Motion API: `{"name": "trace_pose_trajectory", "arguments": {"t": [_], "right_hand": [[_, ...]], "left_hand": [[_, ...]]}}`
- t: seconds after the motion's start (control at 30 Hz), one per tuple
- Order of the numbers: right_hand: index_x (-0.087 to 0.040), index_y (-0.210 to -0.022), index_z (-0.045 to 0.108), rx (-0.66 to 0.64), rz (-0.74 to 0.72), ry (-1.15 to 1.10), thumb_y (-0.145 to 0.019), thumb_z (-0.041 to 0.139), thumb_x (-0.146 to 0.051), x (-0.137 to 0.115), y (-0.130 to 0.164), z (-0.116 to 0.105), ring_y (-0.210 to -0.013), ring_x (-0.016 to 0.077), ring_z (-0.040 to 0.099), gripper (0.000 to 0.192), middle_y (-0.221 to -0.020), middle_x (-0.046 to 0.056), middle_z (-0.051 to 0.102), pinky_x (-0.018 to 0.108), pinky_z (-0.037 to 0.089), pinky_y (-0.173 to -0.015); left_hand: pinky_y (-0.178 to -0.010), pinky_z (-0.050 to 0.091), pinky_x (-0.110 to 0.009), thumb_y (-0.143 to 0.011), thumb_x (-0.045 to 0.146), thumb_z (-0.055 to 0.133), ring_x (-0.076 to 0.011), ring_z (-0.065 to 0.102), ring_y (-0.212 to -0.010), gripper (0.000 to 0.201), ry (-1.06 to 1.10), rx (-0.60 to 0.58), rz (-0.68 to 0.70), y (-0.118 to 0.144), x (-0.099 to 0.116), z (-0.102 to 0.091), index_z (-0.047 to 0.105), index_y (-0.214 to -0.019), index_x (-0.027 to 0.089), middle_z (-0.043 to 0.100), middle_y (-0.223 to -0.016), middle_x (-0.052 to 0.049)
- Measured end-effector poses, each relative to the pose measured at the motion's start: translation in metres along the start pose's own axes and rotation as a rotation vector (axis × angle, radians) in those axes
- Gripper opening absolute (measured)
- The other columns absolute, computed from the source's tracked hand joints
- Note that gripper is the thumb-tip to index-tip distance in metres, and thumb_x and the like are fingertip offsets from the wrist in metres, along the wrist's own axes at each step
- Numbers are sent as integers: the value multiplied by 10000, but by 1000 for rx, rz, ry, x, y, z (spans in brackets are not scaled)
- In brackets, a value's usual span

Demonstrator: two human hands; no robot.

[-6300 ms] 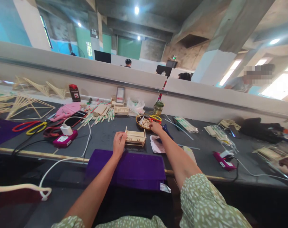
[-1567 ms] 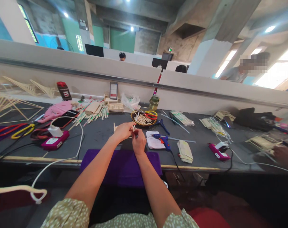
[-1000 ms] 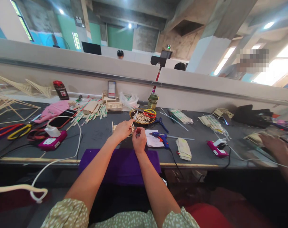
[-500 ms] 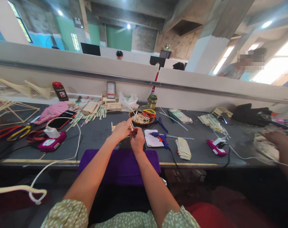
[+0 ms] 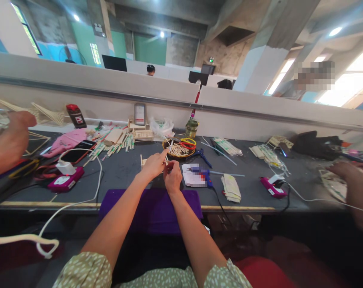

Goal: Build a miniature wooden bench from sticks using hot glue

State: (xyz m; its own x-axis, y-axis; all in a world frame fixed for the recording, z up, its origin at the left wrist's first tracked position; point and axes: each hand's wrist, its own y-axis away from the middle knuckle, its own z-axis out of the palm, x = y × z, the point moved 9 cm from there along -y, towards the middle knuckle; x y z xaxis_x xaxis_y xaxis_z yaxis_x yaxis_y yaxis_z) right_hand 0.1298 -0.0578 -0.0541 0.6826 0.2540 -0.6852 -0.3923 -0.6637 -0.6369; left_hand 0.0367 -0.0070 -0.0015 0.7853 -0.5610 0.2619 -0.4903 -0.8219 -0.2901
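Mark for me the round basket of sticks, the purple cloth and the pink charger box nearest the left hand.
Round basket (image 5: 168, 153), head view, on its front left rim.
Purple cloth (image 5: 157, 212), head view, on its bare middle between the forearms.
Pink charger box (image 5: 66, 182), head view, on its top face.

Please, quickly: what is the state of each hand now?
Left hand: closed, pinching a thin wooden stick.
Right hand: closed on the same stick.

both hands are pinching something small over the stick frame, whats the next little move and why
Probably lower the short stick onto the small wooden frame and press it in place. The left hand and right hand meet right above the frame, both pinching the stick, and the round basket of spare sticks lies just behind.
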Motion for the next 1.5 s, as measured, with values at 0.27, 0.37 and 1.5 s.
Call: {"name": "trace_pose_trajectory", "arguments": {"t": [0.27, 0.37, 1.5], "right_hand": [[-194, -1036, 514, -17, 4, -4, -898, 518, -299, -1, 0, 1, -762, 168, 611, 173, -828, 21, 652, 262, 429, -678], [-194, -1036, 512, -21, 14, -11, -894, 521, -289, 1, 0, 1, -757, 167, 604, 171, -835, 22, 653, 262, 428, -676], [-170, -924, 576, 96, 126, -200, -918, 473, -378, 15, -6, -18, -760, 161, 581, 232, -867, 61, 633, 257, 450, -668]], "left_hand": [[-769, 451, -328, -828, 129, 524, -254, 638, -913, 603, 2, -11, 10, 0, 1, 0, 420, -1420, 186, 677, -973, -112], [-765, 448, -327, -828, 120, 520, -253, 636, -913, 595, 3, -13, 9, 1, 2, 0, 432, -1412, 191, 679, -973, -110], [-741, 519, -282, -860, 427, 558, -202, 620, -964, 402, 806, 564, -244, 75, -98, 5, 648, -1163, 179, 676, -1067, -84]]}}
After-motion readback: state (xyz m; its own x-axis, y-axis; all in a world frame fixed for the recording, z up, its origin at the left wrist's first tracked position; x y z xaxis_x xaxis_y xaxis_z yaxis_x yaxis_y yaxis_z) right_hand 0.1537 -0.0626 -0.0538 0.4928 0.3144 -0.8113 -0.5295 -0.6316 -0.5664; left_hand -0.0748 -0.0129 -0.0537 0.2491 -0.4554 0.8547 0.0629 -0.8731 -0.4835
